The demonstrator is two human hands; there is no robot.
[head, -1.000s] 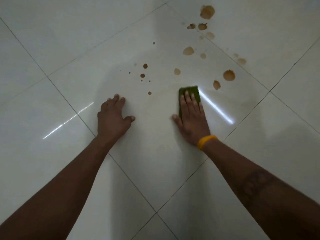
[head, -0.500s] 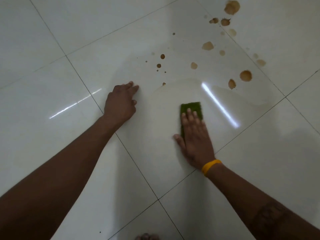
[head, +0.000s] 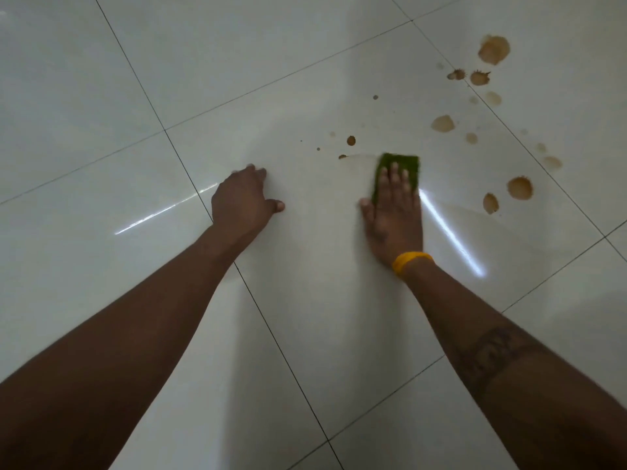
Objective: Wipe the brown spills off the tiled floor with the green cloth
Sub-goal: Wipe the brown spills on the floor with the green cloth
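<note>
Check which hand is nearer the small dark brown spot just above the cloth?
Right. The right hand presses the green cloth just below the spot; the left hand rests farther left.

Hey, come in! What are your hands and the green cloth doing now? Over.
Right hand flat, pressing green cloth on floor. Left hand braced on tile, holding nothing. Brown spills remain beyond the cloth. Nothing in the way.
</note>
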